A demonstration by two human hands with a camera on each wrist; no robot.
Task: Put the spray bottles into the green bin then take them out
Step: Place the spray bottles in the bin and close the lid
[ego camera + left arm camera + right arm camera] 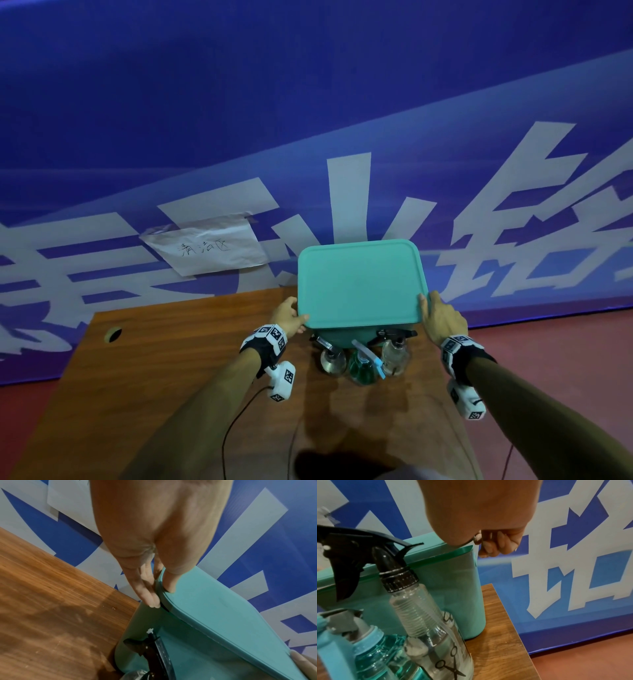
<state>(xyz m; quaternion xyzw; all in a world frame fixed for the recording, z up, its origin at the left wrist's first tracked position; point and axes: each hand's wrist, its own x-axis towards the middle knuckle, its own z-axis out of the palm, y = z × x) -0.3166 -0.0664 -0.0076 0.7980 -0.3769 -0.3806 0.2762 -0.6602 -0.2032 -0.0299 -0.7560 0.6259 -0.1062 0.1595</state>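
At the lid's (359, 281) edges, both hands grip.

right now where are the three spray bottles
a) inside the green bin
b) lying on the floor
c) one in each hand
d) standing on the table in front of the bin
d: the three spray bottles stand upright on the table just in front of the green bin, while the left hand and right hand grip its lid.

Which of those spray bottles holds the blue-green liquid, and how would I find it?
Find the green bin on the wooden table. Three bottles stand before it; take the middle bottle, the only one with teal liquid and a light blue trigger, between two clear bottles.
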